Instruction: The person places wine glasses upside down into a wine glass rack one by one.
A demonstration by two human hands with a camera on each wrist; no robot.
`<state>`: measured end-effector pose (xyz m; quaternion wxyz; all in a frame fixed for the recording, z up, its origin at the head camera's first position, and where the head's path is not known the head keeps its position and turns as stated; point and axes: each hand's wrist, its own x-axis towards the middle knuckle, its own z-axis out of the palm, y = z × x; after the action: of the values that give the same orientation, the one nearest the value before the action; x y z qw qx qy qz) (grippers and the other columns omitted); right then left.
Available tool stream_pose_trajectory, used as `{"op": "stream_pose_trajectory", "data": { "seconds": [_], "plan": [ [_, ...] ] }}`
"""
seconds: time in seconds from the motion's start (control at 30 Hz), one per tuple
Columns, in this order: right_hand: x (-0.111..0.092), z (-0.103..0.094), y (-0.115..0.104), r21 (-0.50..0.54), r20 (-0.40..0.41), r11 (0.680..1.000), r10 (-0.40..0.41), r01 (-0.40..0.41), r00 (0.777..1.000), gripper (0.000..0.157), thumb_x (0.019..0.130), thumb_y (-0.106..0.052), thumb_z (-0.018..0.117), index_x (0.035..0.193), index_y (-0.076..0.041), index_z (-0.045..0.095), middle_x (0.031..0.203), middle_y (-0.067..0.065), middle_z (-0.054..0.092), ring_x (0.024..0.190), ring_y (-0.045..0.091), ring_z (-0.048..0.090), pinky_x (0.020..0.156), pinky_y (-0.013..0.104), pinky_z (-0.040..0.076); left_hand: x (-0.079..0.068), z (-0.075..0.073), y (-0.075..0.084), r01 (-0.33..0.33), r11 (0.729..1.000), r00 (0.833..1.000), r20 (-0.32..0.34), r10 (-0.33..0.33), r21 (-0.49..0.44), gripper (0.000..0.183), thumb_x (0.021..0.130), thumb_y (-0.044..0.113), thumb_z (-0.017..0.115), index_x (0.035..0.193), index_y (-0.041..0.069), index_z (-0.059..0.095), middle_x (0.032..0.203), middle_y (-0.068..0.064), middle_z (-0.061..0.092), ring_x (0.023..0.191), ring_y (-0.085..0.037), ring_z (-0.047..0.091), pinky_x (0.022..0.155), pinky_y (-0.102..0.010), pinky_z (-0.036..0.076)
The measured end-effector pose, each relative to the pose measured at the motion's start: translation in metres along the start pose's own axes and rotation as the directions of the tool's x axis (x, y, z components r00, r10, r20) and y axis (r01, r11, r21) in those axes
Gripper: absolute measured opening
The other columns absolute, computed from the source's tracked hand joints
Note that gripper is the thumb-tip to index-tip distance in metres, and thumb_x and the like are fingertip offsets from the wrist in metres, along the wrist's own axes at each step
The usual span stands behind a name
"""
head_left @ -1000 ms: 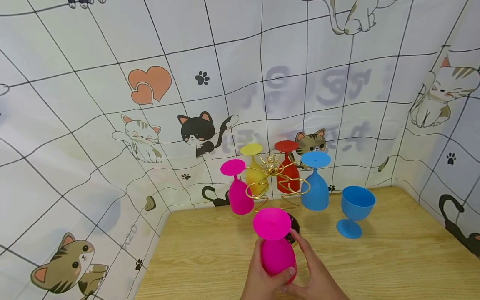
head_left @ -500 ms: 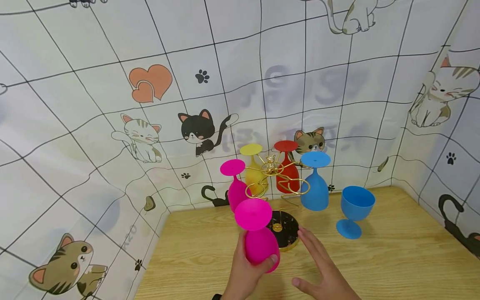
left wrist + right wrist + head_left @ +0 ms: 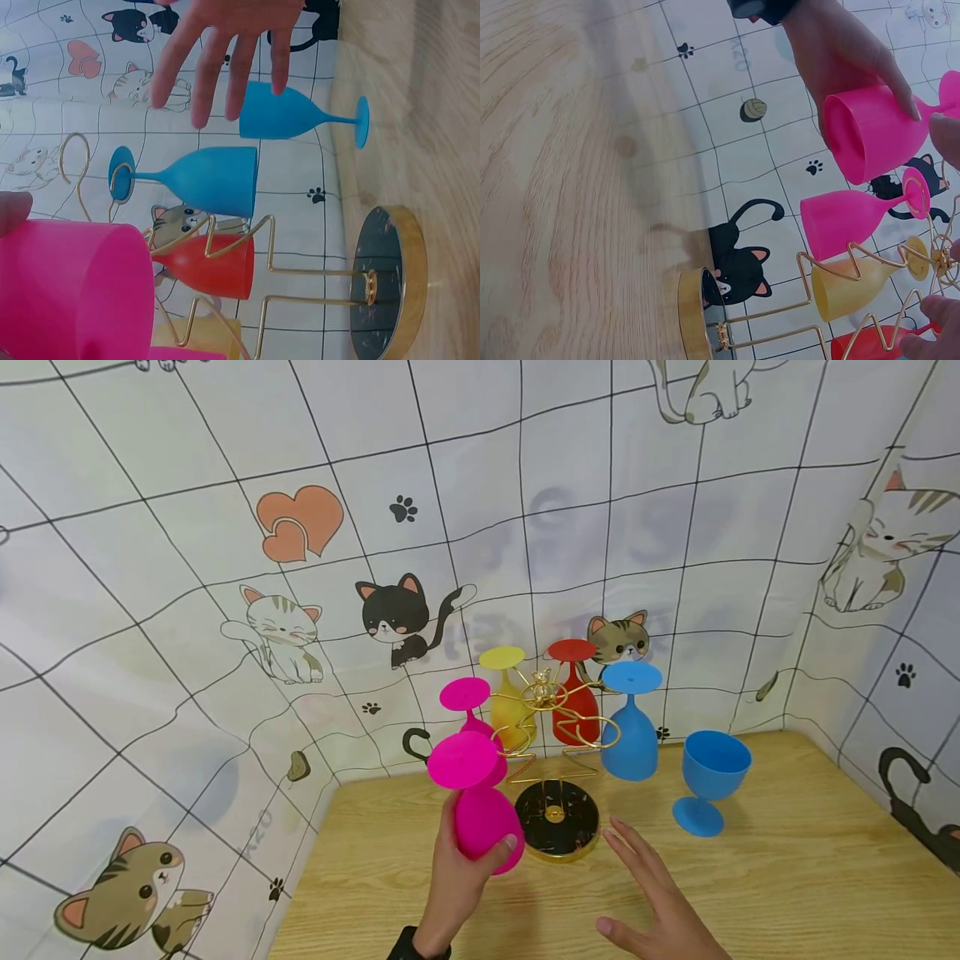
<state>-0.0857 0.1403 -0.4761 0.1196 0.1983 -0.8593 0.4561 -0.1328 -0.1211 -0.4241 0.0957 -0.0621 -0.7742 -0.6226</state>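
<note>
My left hand (image 3: 457, 877) grips the bowl of a pink plastic goblet (image 3: 487, 827), which is upside down with its foot uppermost. Left of the gold wire rack (image 3: 545, 696), this goblet partly covers another pink goblet (image 3: 466, 695) hung upside down. Yellow (image 3: 513, 718), red (image 3: 576, 714) and blue (image 3: 630, 739) goblets also hang there by their feet. Spread fingers on my right hand (image 3: 663, 902) hold nothing, just right of the rack's round black base (image 3: 558, 818). The right wrist view shows the held goblet's (image 3: 885, 131) mouth pointing down toward the table.
A second blue goblet (image 3: 712, 768) stands upright on the wooden table (image 3: 787, 868), to the right of the rack. Behind and at both sides hangs a white gridded sheet (image 3: 480, 485) printed with cats. A small gold bear (image 3: 543, 685) tops the rack.
The held pink goblet has moved left and slightly up in my left hand, uncovering the rack's base. My right hand has let go of it and moved slightly right.
</note>
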Motion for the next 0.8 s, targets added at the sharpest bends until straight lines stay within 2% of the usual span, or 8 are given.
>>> {"op": "stream_pose_trajectory", "data": {
  "seconds": [0.23,0.53,0.8],
  "plan": [
    [-0.001,-0.003,0.005,0.002,0.002,1.0,-0.001,0.001,1.0,0.087,0.084,-0.023,0.076,0.155,-0.028,0.027,0.163,0.001,0.018,0.137,-0.023,0.0,0.084,0.079,0.038,0.02,-0.004,-0.003,-0.02,1.0,1.0,-0.015,0.021,0.024,0.083,0.078,0.027,0.081,0.147,0.02,0.034,0.138,-0.01,0.051,0.122,-0.034,0.052,0.085,-0.041,0.058],
    [-0.002,-0.003,0.005,0.011,0.009,1.0,0.023,-0.023,1.0,0.084,0.086,-0.023,0.075,0.155,-0.031,0.027,0.163,0.002,0.02,0.135,-0.023,0.003,0.084,0.079,0.038,0.037,-0.001,-0.008,-0.028,0.998,1.0,-0.013,0.028,0.049,0.085,0.079,0.03,0.08,0.149,0.021,0.033,0.139,-0.009,0.051,0.123,-0.034,0.053,0.084,-0.042,0.059],
    [-0.002,-0.001,0.006,0.032,0.039,0.994,0.105,-0.107,0.994,0.082,0.087,-0.028,0.074,0.153,-0.038,0.026,0.162,-0.001,0.02,0.129,-0.028,0.002,0.089,0.078,0.037,0.05,0.008,-0.014,-0.048,0.998,0.999,0.005,0.048,0.048,0.081,0.08,0.032,0.08,0.147,0.024,0.034,0.136,-0.009,0.053,0.12,-0.033,0.056,0.085,-0.043,0.059]
  ]
}}
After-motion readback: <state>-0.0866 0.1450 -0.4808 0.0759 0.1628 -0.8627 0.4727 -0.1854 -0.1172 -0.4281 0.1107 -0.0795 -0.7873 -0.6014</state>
